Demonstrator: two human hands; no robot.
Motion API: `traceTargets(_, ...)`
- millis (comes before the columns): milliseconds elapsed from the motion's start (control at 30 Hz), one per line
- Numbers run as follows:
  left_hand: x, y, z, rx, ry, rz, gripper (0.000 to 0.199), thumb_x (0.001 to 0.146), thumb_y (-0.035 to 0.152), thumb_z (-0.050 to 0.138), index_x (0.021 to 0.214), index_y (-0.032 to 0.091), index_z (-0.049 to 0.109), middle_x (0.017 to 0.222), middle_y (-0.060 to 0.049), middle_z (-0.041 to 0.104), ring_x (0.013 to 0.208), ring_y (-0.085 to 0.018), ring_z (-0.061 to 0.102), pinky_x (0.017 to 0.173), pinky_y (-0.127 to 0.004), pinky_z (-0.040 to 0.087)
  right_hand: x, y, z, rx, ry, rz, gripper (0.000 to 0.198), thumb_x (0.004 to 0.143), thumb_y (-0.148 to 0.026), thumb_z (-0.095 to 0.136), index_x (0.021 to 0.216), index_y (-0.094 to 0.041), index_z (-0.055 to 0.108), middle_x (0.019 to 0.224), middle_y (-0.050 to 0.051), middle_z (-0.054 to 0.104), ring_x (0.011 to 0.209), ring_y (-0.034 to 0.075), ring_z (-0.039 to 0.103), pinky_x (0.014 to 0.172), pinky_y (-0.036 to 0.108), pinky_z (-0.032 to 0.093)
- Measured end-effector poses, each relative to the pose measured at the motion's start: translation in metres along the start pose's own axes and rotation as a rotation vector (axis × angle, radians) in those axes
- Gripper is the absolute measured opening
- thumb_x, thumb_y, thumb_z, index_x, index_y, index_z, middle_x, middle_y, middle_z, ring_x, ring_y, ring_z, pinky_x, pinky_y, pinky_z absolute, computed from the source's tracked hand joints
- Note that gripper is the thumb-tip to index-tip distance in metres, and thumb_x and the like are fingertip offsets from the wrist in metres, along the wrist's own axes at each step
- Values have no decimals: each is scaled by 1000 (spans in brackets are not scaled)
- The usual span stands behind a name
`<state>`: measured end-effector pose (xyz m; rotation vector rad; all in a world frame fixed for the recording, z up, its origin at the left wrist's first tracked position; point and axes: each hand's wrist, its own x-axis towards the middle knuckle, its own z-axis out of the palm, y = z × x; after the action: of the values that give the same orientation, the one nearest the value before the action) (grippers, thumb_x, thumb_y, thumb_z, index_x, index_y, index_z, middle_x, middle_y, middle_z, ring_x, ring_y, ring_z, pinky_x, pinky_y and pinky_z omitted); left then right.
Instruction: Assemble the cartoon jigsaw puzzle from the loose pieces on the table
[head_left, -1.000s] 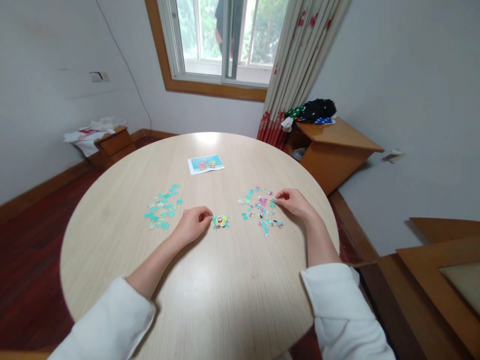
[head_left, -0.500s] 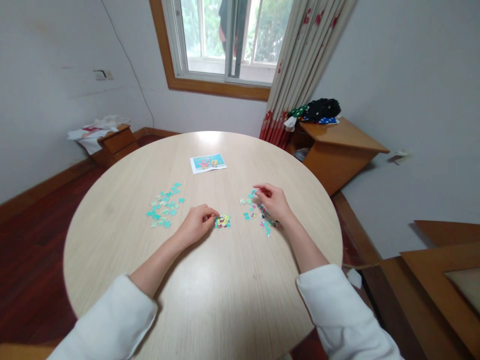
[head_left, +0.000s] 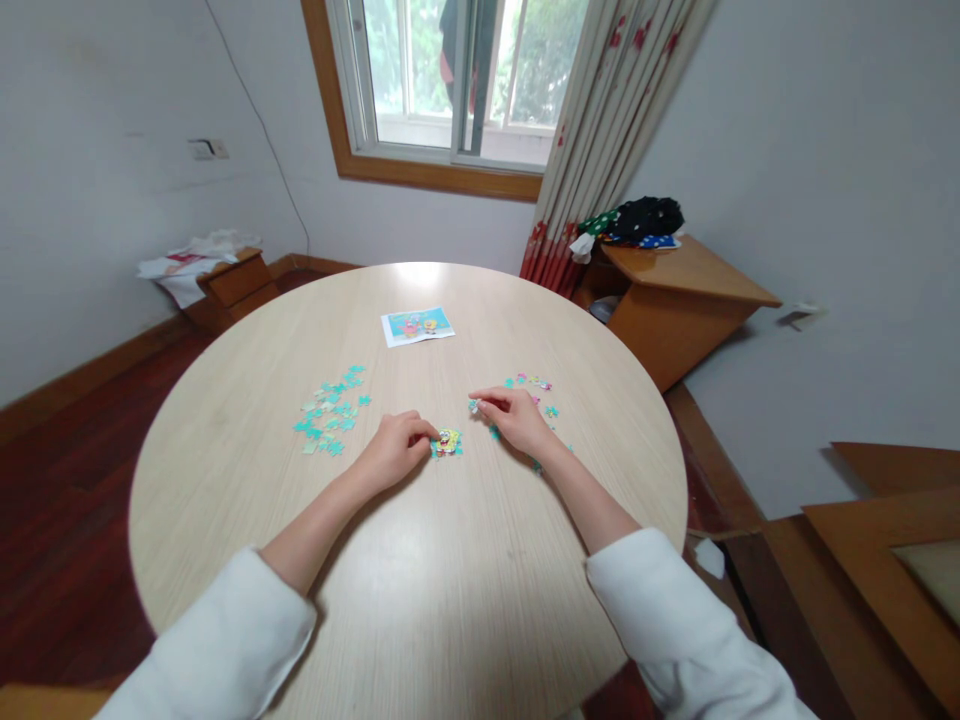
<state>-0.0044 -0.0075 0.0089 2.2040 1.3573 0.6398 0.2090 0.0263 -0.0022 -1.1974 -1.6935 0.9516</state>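
Note:
A small joined section of jigsaw puzzle [head_left: 449, 443], showing a yellow cartoon figure, lies flat on the round table. With its fingers curled, my left hand [head_left: 397, 446] holds this section at its left edge. Between the thumb and fingertips of my right hand [head_left: 517, 415] is a puzzle piece [head_left: 474, 407], just above and to the right of the section. Other loose pieces [head_left: 553, 411], some pink and teal, are scattered around and partly beneath my right hand. To the left lies a spread of teal and pale green pieces [head_left: 328, 418].
A printed picture card [head_left: 417, 327] with cartoon figures lies farther back on the pale wooden table [head_left: 420, 600]. Behind the table are a window and a patterned curtain [head_left: 592, 130]. A wooden cabinet [head_left: 675, 300] with cloths on top stands at the right.
My right hand has moved left from the right-hand pieces toward the joined section, carrying a puzzle piece. More of those loose pieces now show. My left hand has stayed in place.

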Motion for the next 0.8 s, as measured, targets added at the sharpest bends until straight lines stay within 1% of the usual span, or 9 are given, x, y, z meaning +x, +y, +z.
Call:
traceTargets(200,0,-1,1,-43,92,-21,25,71,8,48,79,16,71,69,-2,62,63,-12,52,63,-24,40,0,-1,2,54,-33,39,25,76,-26,56,93,-15,71,82,8,71,66,13,62,63,26,49)
traceTargets(367,1,-1,1,-75,128,-51,23,70,8,48,77,15,69,66,-2,62,60,-11,51,60,-23,39,0,0,2,39,-34,51,24,77,-23,56,93,-14,71,81,8,71,67,13,62,64,26,49)
traceTargets(567,1,0,0,-98,177,-87,23,68,8,47,74,15,68,70,-2,66,63,-13,55,64,-24,42,0,0,2,20,-48,50,24,77,-19,54,94,-14,70,82,8,71,68,13,62,65,27,48)
traceTargets(733,1,1,-2,-117,191,-109,22,70,11,46,74,15,67,73,-4,67,66,-14,57,66,-26,43,0,-3,1,-51,-6,-17,23,78,-17,52,91,-15,71,87,8,71,74,14,62,72,29,48)
traceTargets(800,2,2,-2,-133,201,-124,20,72,15,47,75,14,67,72,-5,67,66,-15,57,66,-27,43,-1,-5,3,-64,13,-41,23,78,-16,52,90,-15,71,88,8,70,75,13,62,73,29,48)
